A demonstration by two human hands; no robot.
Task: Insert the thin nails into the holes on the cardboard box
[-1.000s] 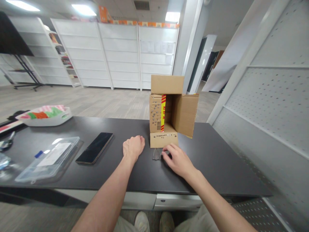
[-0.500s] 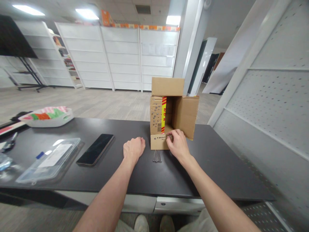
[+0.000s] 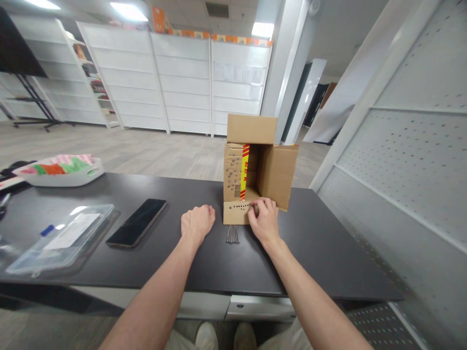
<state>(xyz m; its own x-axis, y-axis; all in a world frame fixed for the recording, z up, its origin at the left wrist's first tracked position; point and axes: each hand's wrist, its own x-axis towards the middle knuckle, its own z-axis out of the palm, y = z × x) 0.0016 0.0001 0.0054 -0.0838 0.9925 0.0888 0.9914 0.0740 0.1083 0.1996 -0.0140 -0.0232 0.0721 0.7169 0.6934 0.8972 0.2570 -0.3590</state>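
An open cardboard box (image 3: 232,167) stands on the dark table, its mouth facing me. Along its lower front flap (image 3: 237,217) runs a row of small dark holes, with a few more spots below. My right hand (image 3: 264,219) is at the right part of this flap, thumb and fingers pinched together. Whatever lies between the fingertips is too small and hidden to make out. My left hand (image 3: 198,223) rests on the table left of the box, closed in a fist, with nothing showing from it. Several long nails or screws (image 3: 232,234) lie side by side just before the flap.
A black phone (image 3: 137,222) and a clear plastic case (image 3: 65,240) with a white label lie to the left. Behind them stands a white basket (image 3: 69,180) with colourful contents. A perforated panel (image 3: 401,184) borders the right side. The table's front edge is close to me.
The whole view has shifted slightly, so the table things appear a little further left. My right hand stays pinched at the flap, and my left fist keeps its place beside the box.
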